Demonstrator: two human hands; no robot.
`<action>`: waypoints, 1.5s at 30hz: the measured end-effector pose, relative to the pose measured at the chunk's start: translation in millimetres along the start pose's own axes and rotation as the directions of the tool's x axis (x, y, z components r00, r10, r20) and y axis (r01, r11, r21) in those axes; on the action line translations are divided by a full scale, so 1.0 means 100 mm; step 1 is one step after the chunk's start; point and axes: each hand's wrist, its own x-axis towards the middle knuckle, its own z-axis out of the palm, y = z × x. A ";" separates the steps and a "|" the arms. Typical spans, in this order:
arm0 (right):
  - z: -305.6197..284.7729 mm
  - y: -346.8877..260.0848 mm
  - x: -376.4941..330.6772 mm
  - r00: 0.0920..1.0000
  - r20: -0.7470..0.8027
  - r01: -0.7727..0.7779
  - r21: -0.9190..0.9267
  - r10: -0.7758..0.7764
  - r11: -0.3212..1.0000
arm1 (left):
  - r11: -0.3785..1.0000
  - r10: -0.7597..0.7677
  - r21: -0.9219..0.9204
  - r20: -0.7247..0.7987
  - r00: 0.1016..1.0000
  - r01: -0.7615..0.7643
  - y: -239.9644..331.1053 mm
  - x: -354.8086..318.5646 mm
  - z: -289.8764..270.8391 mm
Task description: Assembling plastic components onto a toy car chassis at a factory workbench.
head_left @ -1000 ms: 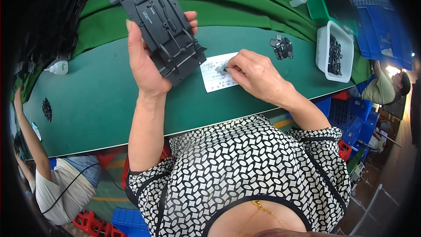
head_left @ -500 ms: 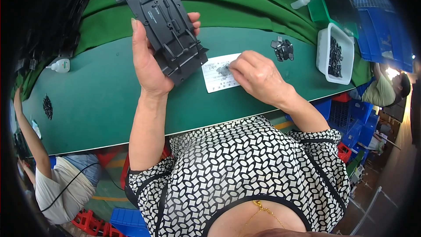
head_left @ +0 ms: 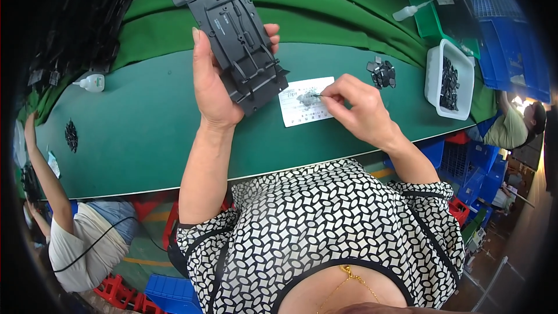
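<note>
My left hand (head_left: 216, 96) holds up a long black plastic model-car chassis (head_left: 237, 32) by its near end, thumb on one side and fingertips round the other. The chassis is tilted, with its ribbed, moulded face toward me. My right hand (head_left: 365, 111) is closed in a pinch over a white printed card (head_left: 299, 117) on the table. A tiny thin dark piece (head_left: 318, 95) shows at the pinching fingertips; its exact kind is too small to tell. Under it, a greyish patch (head_left: 306, 99) covers the card's middle; whether it is glue or loose small bits I cannot tell.
On the green table (head_left: 145, 139) lie a pile of black pieces (head_left: 381, 73) and a smaller dark pile (head_left: 71, 135). A white tub (head_left: 433, 84) holds black parts at right. Glue bottles (head_left: 93, 83) lie left and far right. A co-worker's arm (head_left: 49, 168) reaches in at left.
The whole view has shifted slightly, so things sit a little lower and further right. My right fingertips have drawn back a little from the grey patch, and the tiny dark piece now shows.
</note>
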 end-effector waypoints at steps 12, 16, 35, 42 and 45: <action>-0.13 0.16 0.05 0.782 0.438 -0.526 0.845 0.444 0.092 | 0.995 -0.062 -0.070 0.040 0.997 0.064 -0.03 -0.02 0.02; -0.09 0.00 0.02 0.913 0.125 -0.392 0.536 0.388 0.748 | 0.995 -0.097 -0.026 0.040 0.994 0.098 -0.02 -0.04 0.08; 0.20 -0.36 0.32 0.822 -0.249 0.535 0.025 -0.513 0.845 | 0.987 -0.123 0.112 0.089 0.988 0.113 -0.09 -0.06 0.09; 0.30 -0.31 0.35 0.747 -0.235 0.612 -0.122 -0.622 0.781 | 0.982 -0.118 0.162 0.119 0.986 0.098 -0.10 -0.07 0.09; 0.31 -0.30 0.36 0.737 -0.231 0.621 -0.139 -0.635 0.771 | 0.980 -0.120 0.173 0.120 0.985 0.098 -0.09 -0.08 0.09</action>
